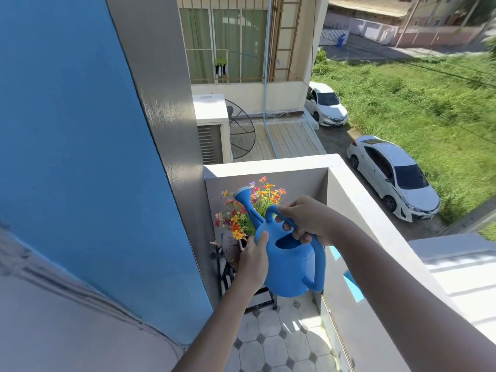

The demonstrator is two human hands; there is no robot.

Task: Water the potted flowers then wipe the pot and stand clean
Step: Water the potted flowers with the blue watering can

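A blue plastic watering can [291,267] hangs in the air in front of the potted flowers [249,208], its spout and rose pointing up and left over the blooms. My right hand [308,220] grips the can's top handle. My left hand [253,260] presses against the can's left side, thumb on the body. The flowers are orange, red, yellow and purple with green leaves. Their pot [236,251] is mostly hidden behind my left hand and the can. A black metal stand [224,275] shows below it in the balcony corner.
A blue wall [94,170] runs close on the left. A white balcony parapet [349,200] closes the far end and the right side. The floor [281,342] is pale tile with dark diamonds. Two white cars are parked far below on the right.
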